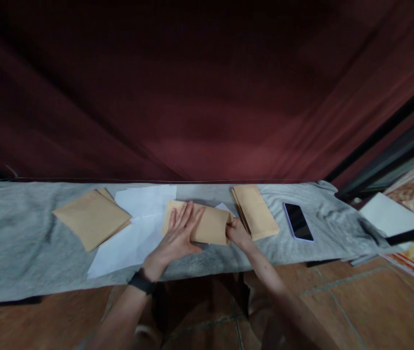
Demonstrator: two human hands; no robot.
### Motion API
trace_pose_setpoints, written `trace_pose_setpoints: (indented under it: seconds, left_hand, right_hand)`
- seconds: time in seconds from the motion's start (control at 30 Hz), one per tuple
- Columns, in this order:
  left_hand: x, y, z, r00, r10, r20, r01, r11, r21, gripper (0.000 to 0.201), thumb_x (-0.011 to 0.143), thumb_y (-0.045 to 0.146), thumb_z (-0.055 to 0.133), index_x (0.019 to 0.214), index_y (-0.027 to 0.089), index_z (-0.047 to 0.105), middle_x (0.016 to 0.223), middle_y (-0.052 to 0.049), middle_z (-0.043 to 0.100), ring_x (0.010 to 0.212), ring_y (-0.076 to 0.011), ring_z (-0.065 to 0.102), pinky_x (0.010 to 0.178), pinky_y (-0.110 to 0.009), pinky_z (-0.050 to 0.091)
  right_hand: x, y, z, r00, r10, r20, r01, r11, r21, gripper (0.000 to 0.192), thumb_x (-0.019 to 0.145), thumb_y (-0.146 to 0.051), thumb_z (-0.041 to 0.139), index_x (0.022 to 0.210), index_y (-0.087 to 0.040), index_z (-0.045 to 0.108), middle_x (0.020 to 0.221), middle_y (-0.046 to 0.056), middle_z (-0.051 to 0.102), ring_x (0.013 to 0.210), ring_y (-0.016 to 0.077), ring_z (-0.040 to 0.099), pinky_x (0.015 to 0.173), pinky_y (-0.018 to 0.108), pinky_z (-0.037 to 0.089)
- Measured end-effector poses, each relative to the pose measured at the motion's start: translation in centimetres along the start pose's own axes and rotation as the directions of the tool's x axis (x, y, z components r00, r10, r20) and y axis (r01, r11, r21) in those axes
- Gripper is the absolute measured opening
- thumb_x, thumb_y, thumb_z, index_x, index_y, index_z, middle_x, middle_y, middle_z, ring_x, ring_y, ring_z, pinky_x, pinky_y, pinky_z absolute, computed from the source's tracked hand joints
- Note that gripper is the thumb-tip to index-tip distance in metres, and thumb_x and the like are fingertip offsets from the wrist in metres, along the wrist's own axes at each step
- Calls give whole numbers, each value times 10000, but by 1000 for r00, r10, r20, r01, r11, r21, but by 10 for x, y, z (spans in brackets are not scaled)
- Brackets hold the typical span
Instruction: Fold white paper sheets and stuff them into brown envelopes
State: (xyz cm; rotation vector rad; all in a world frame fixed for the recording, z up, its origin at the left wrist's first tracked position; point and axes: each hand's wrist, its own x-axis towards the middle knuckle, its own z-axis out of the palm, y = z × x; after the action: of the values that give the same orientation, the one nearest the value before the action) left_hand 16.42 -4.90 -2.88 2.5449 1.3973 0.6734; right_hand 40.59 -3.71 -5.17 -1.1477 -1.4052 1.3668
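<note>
A brown paper envelope (pixel 212 224) lies in front of me on the grey cloth. My left hand (pixel 183 231) rests flat on its left part, fingers spread, with a black band around the wrist. At the envelope's right end the opening gapes a little, and my right hand (pixel 236 232) is there with curled fingers, gripping the edge; some fingertips are hidden in the mouth. A corner of white paper (pixel 224 208) shows behind the envelope. Just right of my right hand is a small stack of brown envelopes (pixel 257 211).
White paper sheets (pixel 130 243) lie to the left, partly under another pile of brown envelopes (pixel 92 216). A phone (pixel 298 222) lies on the right of the cloth-covered bench (pixel 10 243). Behind hangs a dark red curtain (pixel 207 121); tiled floor (pixel 323 301) shows below.
</note>
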Motion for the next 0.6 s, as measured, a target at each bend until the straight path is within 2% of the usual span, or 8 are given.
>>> trace_pose_setpoints:
  seconds: [0.07, 0.13, 0.3, 0.43, 0.53, 0.6]
  left_hand:
    - [-3, 7, 4, 996, 79, 50, -84, 992, 96, 1145, 707, 495, 813, 1610, 278, 142, 1691, -189, 46, 1549, -399, 81, 1209, -658, 54]
    - [-3, 10, 5, 994, 107, 31, -110, 983, 145, 1149, 708, 512, 802, 1612, 248, 145, 1687, -207, 49, 1547, -409, 82, 1203, -669, 46]
    - [-3, 9, 2, 987, 154, 52, -161, 972, 169, 1139, 688, 509, 804, 1607, 240, 187, 1635, -210, 239, 1513, -414, 214, 1203, -669, 40]
    - [-1, 13, -2, 986, 162, 30, -165, 971, 173, 1084, 720, 501, 773, 1603, 235, 204, 1543, -202, 374, 1444, -397, 328, 1203, -642, 82]
    - [1, 16, -7, 988, 152, 8, -151, 974, 170, 1015, 753, 430, 751, 1598, 238, 224, 1437, -179, 477, 1347, -364, 425, 1192, -587, 162]
    - [2, 15, -8, 991, 135, -1, -132, 976, 171, 996, 766, 376, 735, 1601, 235, 211, 1395, -172, 503, 1316, -350, 448, 1179, -564, 194]
  right_hand:
    - [-2, -2, -3, 997, 50, 63, -53, 998, 42, 224, 692, -333, 647, 851, -203, 737, 784, -4, 767, 771, 216, 713, 736, 322, 569]
    - [-3, -4, -5, 991, 74, 116, -84, 993, 84, 208, 684, -326, 669, 835, -200, 736, 772, -1, 763, 728, 206, 708, 716, 315, 560]
    - [-7, -11, -10, 978, 130, 165, -148, 983, 105, 189, 681, -327, 705, 821, -203, 725, 705, -10, 734, 678, 196, 686, 661, 305, 544]
    - [-9, -10, -14, 978, 133, 162, -153, 981, 116, 192, 678, -341, 725, 811, -205, 705, 643, -30, 689, 623, 169, 645, 638, 283, 524]
    - [-7, -4, -16, 981, 141, 133, -157, 980, 119, 206, 700, -347, 714, 832, -190, 698, 599, -36, 649, 532, 134, 569, 539, 242, 459]
    - [-4, -2, -18, 986, 142, 89, -151, 983, 104, 228, 713, -348, 704, 876, -190, 694, 622, -33, 651, 547, 136, 566, 526, 237, 442]
